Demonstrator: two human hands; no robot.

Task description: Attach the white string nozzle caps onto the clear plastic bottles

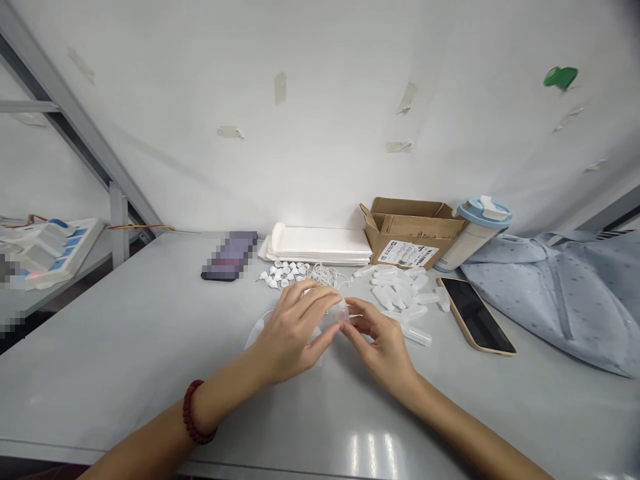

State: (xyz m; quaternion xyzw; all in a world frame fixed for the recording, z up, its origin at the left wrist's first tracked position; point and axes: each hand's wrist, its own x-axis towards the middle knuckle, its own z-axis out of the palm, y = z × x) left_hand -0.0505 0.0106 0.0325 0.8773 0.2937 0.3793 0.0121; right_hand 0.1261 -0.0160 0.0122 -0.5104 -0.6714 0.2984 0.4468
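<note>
My left hand [295,330] and my right hand [377,337] meet at the middle of the grey table [125,333]. Together their fingertips pinch a small clear plastic vial [343,313]. A red bead bracelet [193,413] circles my left wrist. Just behind the hands lie several small white caps [285,272] and a tangle of thin white strings [325,273]. To the right of the hands lie several more clear vials [400,290]. A clear plastic bag [255,330] shows partly under my left hand.
A stack of white bags [320,243] and an open cardboard box [413,230] stand by the wall. A blue-lidded cup [475,233], a phone [477,315], a light blue shirt [565,287] lie right. Another phone [230,257] lies left.
</note>
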